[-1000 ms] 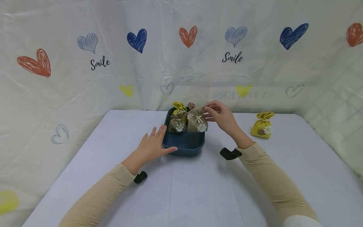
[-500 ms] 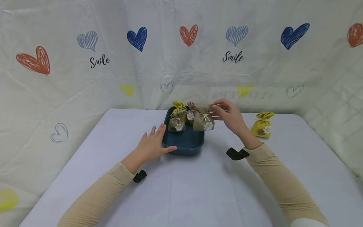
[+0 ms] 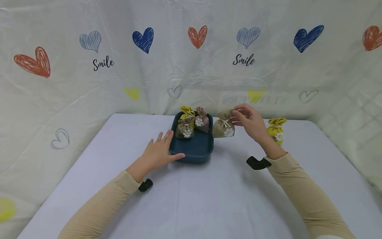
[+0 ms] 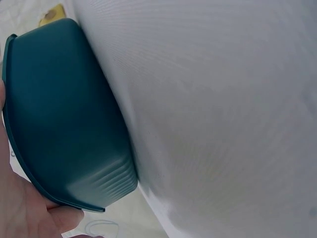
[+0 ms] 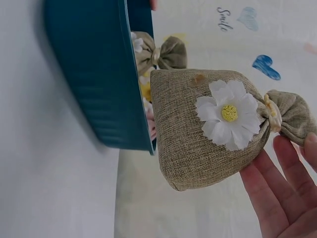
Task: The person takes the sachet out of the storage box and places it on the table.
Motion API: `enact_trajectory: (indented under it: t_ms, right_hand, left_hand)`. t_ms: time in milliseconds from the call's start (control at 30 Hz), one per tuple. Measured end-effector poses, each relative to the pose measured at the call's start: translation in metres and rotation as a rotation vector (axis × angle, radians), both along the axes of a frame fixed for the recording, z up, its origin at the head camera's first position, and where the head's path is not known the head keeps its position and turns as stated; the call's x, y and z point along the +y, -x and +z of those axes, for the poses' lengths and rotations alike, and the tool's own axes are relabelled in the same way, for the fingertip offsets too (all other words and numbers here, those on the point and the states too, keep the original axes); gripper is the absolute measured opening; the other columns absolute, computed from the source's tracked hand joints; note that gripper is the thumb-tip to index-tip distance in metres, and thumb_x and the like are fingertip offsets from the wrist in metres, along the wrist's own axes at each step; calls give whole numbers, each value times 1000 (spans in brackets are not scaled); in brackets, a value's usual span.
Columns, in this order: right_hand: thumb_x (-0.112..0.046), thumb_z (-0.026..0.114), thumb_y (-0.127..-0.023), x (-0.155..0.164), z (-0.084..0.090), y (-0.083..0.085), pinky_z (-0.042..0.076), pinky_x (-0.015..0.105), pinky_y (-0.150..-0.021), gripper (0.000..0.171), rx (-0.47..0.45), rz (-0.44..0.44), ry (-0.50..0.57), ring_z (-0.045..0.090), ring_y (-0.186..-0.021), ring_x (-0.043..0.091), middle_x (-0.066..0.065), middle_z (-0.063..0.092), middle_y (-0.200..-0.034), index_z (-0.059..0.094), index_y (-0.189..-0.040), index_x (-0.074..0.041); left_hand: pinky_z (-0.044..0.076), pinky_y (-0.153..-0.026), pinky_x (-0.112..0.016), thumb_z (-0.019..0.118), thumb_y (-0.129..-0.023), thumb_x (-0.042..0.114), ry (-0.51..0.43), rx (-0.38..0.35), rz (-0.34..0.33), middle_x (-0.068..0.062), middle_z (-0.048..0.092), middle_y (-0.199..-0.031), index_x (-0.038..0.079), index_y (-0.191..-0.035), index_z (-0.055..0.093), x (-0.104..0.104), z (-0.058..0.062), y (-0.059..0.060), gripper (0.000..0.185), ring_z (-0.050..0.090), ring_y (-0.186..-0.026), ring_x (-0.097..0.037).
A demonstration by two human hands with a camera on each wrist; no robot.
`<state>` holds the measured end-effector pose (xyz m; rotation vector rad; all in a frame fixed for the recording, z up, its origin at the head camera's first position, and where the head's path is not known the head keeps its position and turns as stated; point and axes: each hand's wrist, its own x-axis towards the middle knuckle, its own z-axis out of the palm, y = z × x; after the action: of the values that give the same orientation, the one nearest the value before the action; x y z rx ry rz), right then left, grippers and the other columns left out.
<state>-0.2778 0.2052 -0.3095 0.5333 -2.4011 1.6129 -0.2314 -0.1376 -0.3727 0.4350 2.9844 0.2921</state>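
Note:
My right hand (image 3: 249, 121) pinches the gathered neck of a tan burlap sachet (image 5: 203, 129) with a white daisy on it. The sachet hangs just right of a dark teal bin (image 3: 195, 149), off the table. Spread along the bin's left rim, my left hand (image 3: 156, 152) rests with fingers straight; the left wrist view shows its fingers at the rim of the bin's outer wall (image 4: 64, 114). Inside the bin sit a brown sachet (image 3: 185, 129), a yellow sachet (image 3: 187, 111) behind it, and a pinkish sachet (image 3: 202, 120) at the back right.
Another yellow sachet (image 3: 276, 127) stands on the table at the right, partly hidden behind my right wrist. The white table (image 3: 191, 199) ends at the back against a hanging sheet (image 3: 167, 73) printed with hearts.
My right hand has carried the tan sachet rightward, from over the bin to beyond its right rim, uncovering the pinkish sachet. My left hand has stayed at the bin's left rim.

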Motion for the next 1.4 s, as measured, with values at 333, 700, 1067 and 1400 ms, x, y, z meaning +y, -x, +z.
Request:
enact_trajectory:
  t_ms: [333,700,1067,1400]
  right_hand:
    - [-14,55,-108,18,-3,-6,58,23,-77,28,43,-22,-3,69,-87,3,-2,64,-101,55,-120,12]
    - [-11,51,-109,49,-9,-16,56,17,-79,30,60,-79,-31,66,-89,-2,-10,61,-103,50,-126,13]
    - [-7,52,-108,69,-21,-16,56,16,-75,25,75,-130,-35,67,-85,-4,-19,63,-96,51,-120,14]
    - [-8,52,-108,88,-24,-17,56,16,-75,16,80,-162,4,68,-84,-5,-21,64,-97,56,-118,4]
  left_hand:
    - [15,-118,-66,49,-89,82,1,3,-5,-7,6,-171,11,-166,8,-3,-5,3,112,7,-156,-38]
    - [15,-118,-66,50,-88,82,-13,13,-19,-7,8,-171,9,-166,9,-3,-2,7,114,8,-155,-38]
    - [15,-118,-66,52,-88,81,-26,4,-7,-8,8,-171,9,-166,10,-6,-5,6,114,8,-155,-39]
    - [15,-118,-66,50,-88,83,-29,9,-6,-8,8,-171,10,-166,10,-6,-8,6,114,9,-155,-39]
